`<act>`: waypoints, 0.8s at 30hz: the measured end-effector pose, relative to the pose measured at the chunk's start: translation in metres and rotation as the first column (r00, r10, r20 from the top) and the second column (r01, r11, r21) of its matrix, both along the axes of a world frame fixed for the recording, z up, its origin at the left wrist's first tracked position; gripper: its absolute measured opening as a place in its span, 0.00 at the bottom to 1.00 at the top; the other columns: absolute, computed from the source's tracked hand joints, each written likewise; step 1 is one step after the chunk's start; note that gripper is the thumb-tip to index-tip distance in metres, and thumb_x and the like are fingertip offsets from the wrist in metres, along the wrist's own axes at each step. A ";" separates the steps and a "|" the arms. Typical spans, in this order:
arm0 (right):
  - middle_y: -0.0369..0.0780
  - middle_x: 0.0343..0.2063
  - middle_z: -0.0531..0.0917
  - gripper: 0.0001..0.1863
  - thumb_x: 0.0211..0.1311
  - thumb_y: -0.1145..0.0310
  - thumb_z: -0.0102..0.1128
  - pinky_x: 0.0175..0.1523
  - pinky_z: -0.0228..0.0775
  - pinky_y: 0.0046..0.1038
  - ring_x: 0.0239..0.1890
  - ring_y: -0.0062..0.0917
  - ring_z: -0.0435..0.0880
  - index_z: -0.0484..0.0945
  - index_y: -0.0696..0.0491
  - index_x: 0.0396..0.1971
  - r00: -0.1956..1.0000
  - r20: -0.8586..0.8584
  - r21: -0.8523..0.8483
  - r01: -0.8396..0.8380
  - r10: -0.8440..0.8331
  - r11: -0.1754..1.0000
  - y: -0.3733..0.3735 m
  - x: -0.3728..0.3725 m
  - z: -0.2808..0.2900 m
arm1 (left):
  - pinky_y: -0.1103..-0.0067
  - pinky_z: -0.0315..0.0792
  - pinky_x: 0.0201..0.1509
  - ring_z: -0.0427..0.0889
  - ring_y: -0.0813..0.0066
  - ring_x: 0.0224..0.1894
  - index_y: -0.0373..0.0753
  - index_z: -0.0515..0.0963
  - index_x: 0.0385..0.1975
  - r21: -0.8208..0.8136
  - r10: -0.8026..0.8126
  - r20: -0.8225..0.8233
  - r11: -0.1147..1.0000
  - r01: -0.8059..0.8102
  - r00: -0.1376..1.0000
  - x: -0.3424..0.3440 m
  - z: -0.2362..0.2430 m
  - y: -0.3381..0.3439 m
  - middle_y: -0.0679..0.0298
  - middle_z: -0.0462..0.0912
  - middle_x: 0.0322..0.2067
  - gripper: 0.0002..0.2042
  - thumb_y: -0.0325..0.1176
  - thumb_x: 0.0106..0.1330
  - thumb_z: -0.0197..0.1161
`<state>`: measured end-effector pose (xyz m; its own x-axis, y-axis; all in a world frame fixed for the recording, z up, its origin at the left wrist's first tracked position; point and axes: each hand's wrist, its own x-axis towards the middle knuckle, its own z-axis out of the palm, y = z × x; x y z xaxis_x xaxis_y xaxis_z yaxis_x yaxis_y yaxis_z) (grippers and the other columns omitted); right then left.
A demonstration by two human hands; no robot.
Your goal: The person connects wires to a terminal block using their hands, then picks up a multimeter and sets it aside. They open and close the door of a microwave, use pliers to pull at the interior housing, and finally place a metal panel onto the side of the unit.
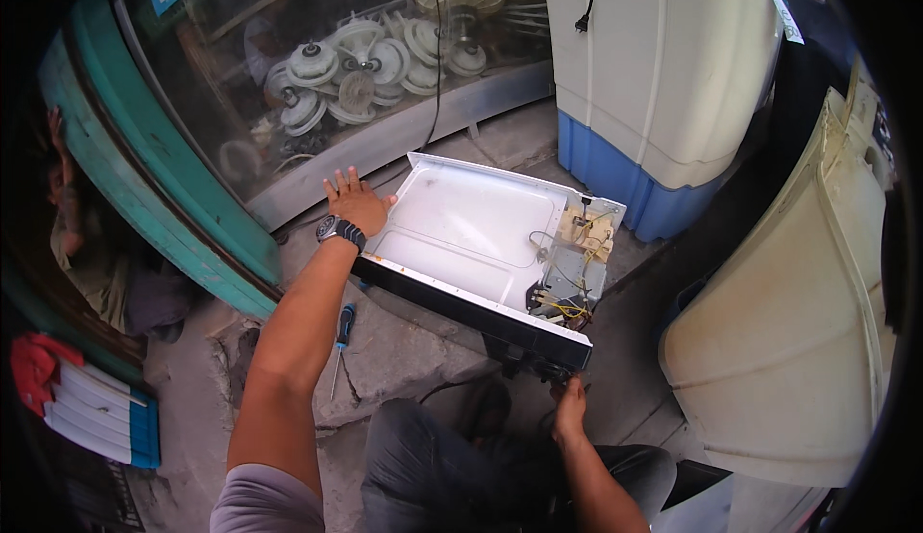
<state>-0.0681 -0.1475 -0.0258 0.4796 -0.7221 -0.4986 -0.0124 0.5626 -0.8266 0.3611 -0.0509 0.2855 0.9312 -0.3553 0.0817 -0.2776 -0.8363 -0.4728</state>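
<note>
A shallow white metal appliance casing (461,211) with a black front panel (471,317) lies before me, its inside exposed. Wires and small electrical parts (567,293) fill its right end. My left hand (358,204), a watch (340,232) on its wrist, rests at the casing's left edge with fingers spread. At the front panel's right corner, my right hand (569,406) has its fingers closed by dark parts under the panel; what they grip is hidden. A screwdriver (343,328) with a blue and black handle lies on the ground left of my knees.
Behind a glass pane, several white pulley-like parts (356,72) are piled. A beige and blue washing-machine-like body (654,100) stands behind right; a large beige shell (788,322) is at right. A person (87,235) is beyond the green frame (163,187). Broken concrete (394,370) lies below.
</note>
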 end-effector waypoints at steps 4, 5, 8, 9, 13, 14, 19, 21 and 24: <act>0.41 0.58 0.78 0.31 0.82 0.48 0.37 0.63 0.68 0.33 0.57 0.29 0.77 0.64 0.53 0.73 1.000 -0.028 -0.087 0.012 -0.014 0.996 -0.016 -0.011 0.003 | 0.50 0.37 0.81 0.41 0.55 0.82 0.49 0.57 0.78 -0.357 -0.766 -0.181 0.636 0.684 0.617 -0.065 -0.018 -0.038 0.62 0.47 0.80 0.36 0.64 0.77 0.38; 0.40 0.58 0.78 0.31 0.82 0.48 0.38 0.63 0.68 0.32 0.56 0.29 0.77 0.64 0.53 0.73 0.999 -0.036 -0.098 -0.006 0.002 0.995 -0.020 -0.012 0.002 | 0.50 0.35 0.81 0.40 0.56 0.82 0.49 0.55 0.78 -0.380 -0.766 -0.371 0.642 0.666 0.526 -0.078 -0.020 -0.050 0.63 0.46 0.80 0.37 0.65 0.77 0.37; 0.40 0.57 0.78 0.30 0.82 0.48 0.38 0.61 0.69 0.31 0.56 0.28 0.77 0.66 0.53 0.72 1.000 0.006 -0.076 -0.018 0.019 0.997 -0.020 -0.012 0.011 | 0.47 0.29 0.80 0.37 0.56 0.82 0.51 0.50 0.79 -0.354 -0.536 -0.451 0.841 0.409 0.714 -0.053 -0.014 -0.054 0.65 0.45 0.80 0.39 0.68 0.76 0.33; 0.40 0.57 0.78 0.30 0.82 0.48 0.38 0.61 0.69 0.31 0.56 0.28 0.77 0.66 0.53 0.72 0.999 0.025 -0.073 -0.043 0.045 0.996 -0.012 -0.008 0.019 | 0.43 0.26 0.79 0.37 0.55 0.82 0.52 0.51 0.79 -0.279 -0.265 -0.327 0.944 0.175 0.907 -0.013 -0.018 -0.036 0.65 0.44 0.80 0.39 0.68 0.75 0.30; 0.40 0.56 0.78 0.29 0.82 0.49 0.39 0.60 0.70 0.32 0.55 0.28 0.77 0.68 0.54 0.69 0.993 -0.043 -0.088 -0.112 0.108 0.990 -0.019 -0.012 0.009 | 0.41 0.27 0.78 0.38 0.51 0.81 0.54 0.53 0.79 -0.365 -0.437 -0.303 0.874 0.320 0.847 -0.009 -0.026 -0.038 0.65 0.43 0.81 0.39 0.70 0.74 0.32; 0.41 0.56 0.78 0.29 0.82 0.49 0.38 0.60 0.70 0.32 0.55 0.29 0.77 0.68 0.55 0.69 0.992 -0.069 -0.089 -0.115 0.109 0.989 -0.018 -0.012 0.002 | 0.41 0.27 0.78 0.38 0.48 0.81 0.54 0.53 0.79 -0.381 -0.612 -0.428 0.789 0.482 0.665 -0.007 -0.029 -0.030 0.64 0.43 0.81 0.39 0.70 0.74 0.32; 0.47 0.58 0.78 0.32 0.80 0.47 0.39 0.62 0.71 0.40 0.57 0.38 0.79 0.69 0.59 0.67 0.999 -0.032 -0.160 -0.036 0.031 0.986 -0.039 -0.017 -0.008 | 0.41 0.34 0.78 0.49 0.53 0.80 0.52 0.69 0.72 -0.271 -0.378 0.245 0.858 0.437 0.893 0.000 0.023 -0.028 0.61 0.57 0.77 0.29 0.59 0.79 0.37; 0.43 0.59 0.79 0.31 0.79 0.46 0.44 0.61 0.72 0.38 0.57 0.34 0.80 0.72 0.57 0.64 0.997 0.033 -0.156 -0.058 0.064 0.986 -0.029 -0.012 0.006 | 0.49 0.45 0.79 0.54 0.52 0.78 0.49 0.68 0.72 -0.298 -0.542 -0.225 0.829 0.473 0.810 0.017 0.032 0.022 0.57 0.58 0.76 0.30 0.59 0.78 0.41; 0.41 0.58 0.80 0.28 0.79 0.47 0.43 0.60 0.72 0.38 0.54 0.31 0.81 0.74 0.56 0.62 0.994 0.010 -0.148 -0.103 0.105 0.984 -0.030 -0.009 -0.010 | 0.56 0.54 0.77 0.57 0.52 0.77 0.47 0.67 0.73 -0.637 -0.604 -0.271 0.696 0.331 0.749 0.019 0.043 0.116 0.55 0.59 0.76 0.32 0.59 0.77 0.47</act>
<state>-0.0773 -0.1778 -0.0359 0.5635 -0.7328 -0.3813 -0.0493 0.4309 -0.9010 0.3797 0.0656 0.3281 0.6269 -0.7784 0.0331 -0.7562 -0.5976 0.2664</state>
